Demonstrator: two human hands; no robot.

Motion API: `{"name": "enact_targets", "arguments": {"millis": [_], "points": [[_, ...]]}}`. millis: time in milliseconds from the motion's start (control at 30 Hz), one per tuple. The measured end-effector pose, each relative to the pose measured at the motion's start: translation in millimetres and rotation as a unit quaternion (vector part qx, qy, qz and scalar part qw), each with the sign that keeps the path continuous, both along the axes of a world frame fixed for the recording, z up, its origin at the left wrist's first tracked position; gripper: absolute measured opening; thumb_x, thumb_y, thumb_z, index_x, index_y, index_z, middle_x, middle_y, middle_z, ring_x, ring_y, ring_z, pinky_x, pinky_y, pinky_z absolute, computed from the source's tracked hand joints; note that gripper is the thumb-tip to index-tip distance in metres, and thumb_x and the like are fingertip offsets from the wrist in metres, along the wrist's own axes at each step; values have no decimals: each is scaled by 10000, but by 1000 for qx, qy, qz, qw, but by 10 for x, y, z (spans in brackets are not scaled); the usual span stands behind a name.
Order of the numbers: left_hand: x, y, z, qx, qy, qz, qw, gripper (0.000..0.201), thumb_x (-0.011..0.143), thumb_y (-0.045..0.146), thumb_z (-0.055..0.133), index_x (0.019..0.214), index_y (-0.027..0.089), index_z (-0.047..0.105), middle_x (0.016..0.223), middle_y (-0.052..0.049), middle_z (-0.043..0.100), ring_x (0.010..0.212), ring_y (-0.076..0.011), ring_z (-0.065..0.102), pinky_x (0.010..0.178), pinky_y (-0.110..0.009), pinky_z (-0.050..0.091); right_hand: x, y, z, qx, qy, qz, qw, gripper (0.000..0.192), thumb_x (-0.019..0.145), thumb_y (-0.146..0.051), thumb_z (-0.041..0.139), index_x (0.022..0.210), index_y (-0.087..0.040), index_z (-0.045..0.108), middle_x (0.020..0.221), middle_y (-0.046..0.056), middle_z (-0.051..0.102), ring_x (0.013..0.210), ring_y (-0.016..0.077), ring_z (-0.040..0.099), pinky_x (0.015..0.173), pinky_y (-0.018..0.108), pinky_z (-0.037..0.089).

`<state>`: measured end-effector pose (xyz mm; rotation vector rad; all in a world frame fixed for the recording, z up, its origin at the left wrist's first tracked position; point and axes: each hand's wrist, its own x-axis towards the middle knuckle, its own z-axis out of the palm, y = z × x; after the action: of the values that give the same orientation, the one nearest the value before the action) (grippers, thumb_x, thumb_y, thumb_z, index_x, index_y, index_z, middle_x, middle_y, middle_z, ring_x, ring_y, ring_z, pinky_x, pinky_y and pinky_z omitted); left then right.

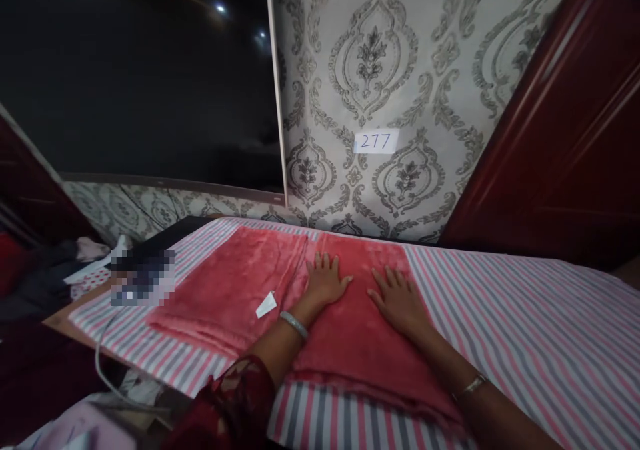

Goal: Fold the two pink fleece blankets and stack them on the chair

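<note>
From the head view we see our left hand (325, 282) and right hand (399, 300) pressed flat, fingers spread, gripping nothing, on the red towel (240, 283) lying directly beneath our fingertips. Its white tag (266, 305) sits just left of our left wrist, on the striped sheet (525, 330).

- A flat surface covered by a striped cloth (525, 343) in pink, white and grey.
- A red plush towel (280, 290) lies spread on the cloth, a white tag (266, 305) at its folded edge.
- A blurred-out object (143, 278) sits at the cloth's left end.
</note>
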<state>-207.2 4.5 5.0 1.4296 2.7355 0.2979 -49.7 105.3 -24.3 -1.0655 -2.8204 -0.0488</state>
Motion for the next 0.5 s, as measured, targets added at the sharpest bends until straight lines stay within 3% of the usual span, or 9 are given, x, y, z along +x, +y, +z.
{"name": "enact_targets", "arguments": {"millis": [100, 233, 367, 433, 500], "points": [[44, -90, -55, 5, -4, -8, 1000, 743, 947, 602, 362, 1545, 162, 344, 1636, -199, 240, 1519, -406, 125, 1164, -668, 140, 23, -30, -56, 12, -4, 1, 1000, 606, 1005, -505, 374, 1556, -253, 344, 1614, 142, 300, 1473, 344, 271, 1147, 535, 236], [99, -334, 161, 13, -13, -44, 999, 627, 952, 513, 439, 1492, 194, 429, 1569, -159, 406, 1473, -352, 298, 1178, -572, 232, 42, 17, -30, 14, -10, 4, 1000, 591, 1012, -483, 376, 1555, -252, 343, 1606, 138, 320, 1468, 331, 288, 1144, 516, 252], [79, -991, 353, 31, 5, -41, 999, 374, 957, 332, 463, 1272, 197, 614, 1321, -127, 625, 1288, -264, 522, 1124, -412, 347, 43, -11, 48, -12, -4, 9, 1000, 564, 997, -452, 414, 1514, -226, 422, 1579, 153, 365, 1459, 351, 297, 1134, 560, 259], [41, -1368, 313, 48, 32, 0, 998, 341, 954, 300, 451, 1209, 160, 630, 1261, -163, 628, 1234, -292, 546, 1089, -436, 375, -20, -103, 124, -15, 39, 61, 997, 523, 979, -398, 447, 1454, -187, 504, 1533, 158, 434, 1427, 342, 351, 1146, 531, 268], [15, -1672, 170, 72, 72, 21, 995, 372, 909, 326, 534, 1234, 156, 601, 1268, -164, 614, 1199, -315, 559, 1047, -455, 417, -162, -244, 224, -40, 101, 145, 983, 473, 957, -326, 464, 1388, -162, 574, 1468, 144, 518, 1374, 299, 431, 1159, 449, 290]]}}
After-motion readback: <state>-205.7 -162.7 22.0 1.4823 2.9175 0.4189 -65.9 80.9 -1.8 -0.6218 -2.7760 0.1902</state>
